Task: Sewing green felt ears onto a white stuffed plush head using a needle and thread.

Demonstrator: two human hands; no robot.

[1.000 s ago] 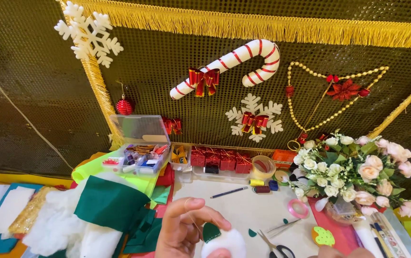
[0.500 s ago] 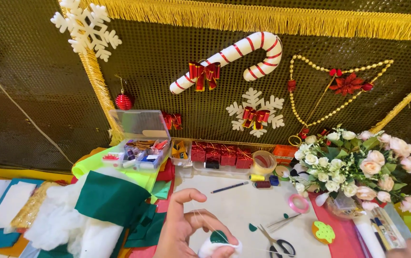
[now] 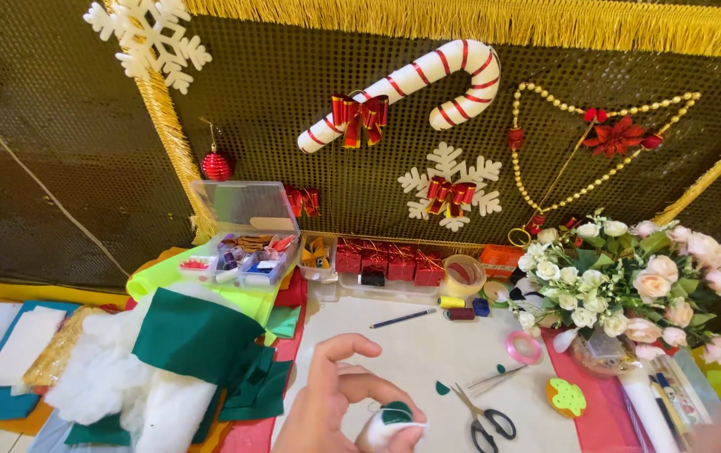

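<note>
now left hand at the bottom edge has fingers curled, pinching a small white stuffed piece with a green patch just left of the scissors, right hand out of view, clear plastic organizer box well behind.

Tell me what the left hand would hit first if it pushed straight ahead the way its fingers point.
Probably the dark pencil: the left hand, holding a small white and green felt piece, points up the white tabletop toward it. Depth is unclear.
</note>
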